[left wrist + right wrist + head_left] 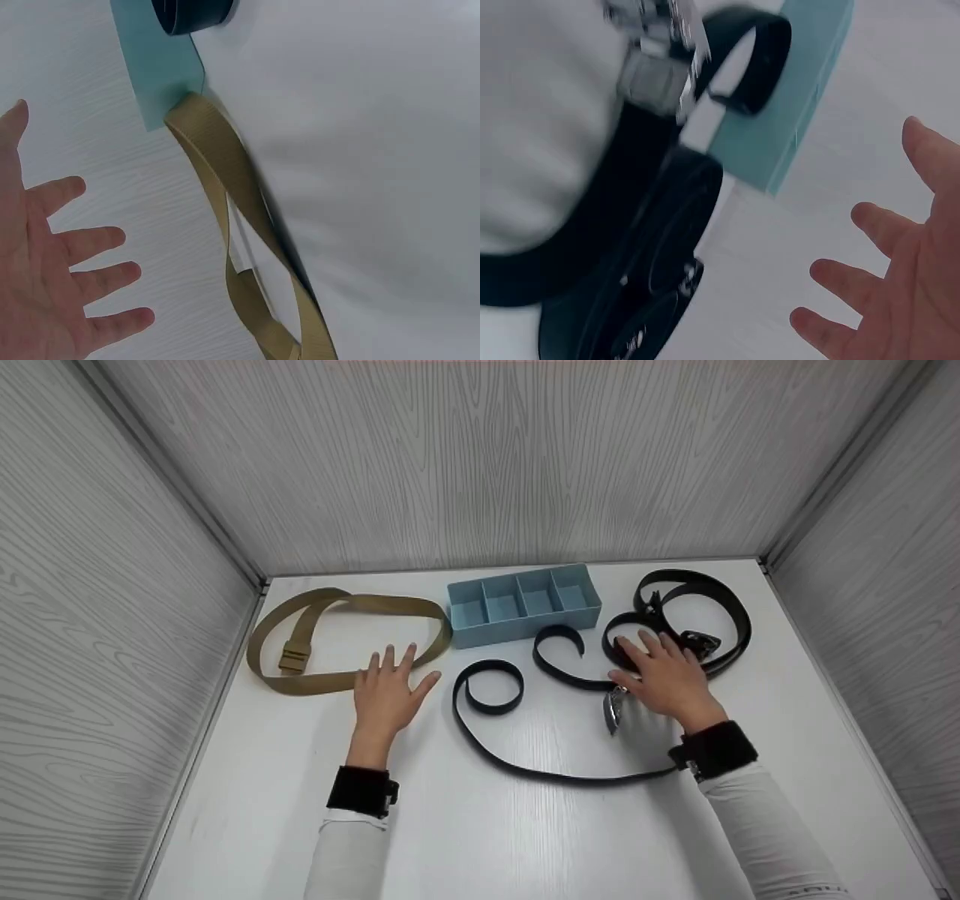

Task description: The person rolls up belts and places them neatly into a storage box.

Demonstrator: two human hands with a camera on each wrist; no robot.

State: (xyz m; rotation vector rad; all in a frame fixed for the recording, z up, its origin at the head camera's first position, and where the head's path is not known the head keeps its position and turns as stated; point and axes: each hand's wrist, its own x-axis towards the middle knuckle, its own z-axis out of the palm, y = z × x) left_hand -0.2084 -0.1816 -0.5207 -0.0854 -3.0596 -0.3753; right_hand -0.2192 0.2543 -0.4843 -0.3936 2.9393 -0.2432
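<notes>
My left hand [386, 697] has its fingers spread, palm down, near the front edge of a tan webbing belt [397, 604] with a plastic buckle [295, 658]. The left wrist view shows that belt [214, 146] past the straight fingers, and nothing is held. Over the black belts at the right, my right hand [670, 679] is spread too, holding nothing and hiding part of them. A silver buckle [613, 711] shows below its thumb. One black belt [577, 781] curves across the front and ends in a coil; another black belt [739, 622] lies looped behind the hand.
At the back middle stands a blue divided tray [517, 628], with the tan belt close to its left end and a curled black strap end in front. Grey wood-grain panels [495, 465] enclose the white table [525, 840] at the back and sides.
</notes>
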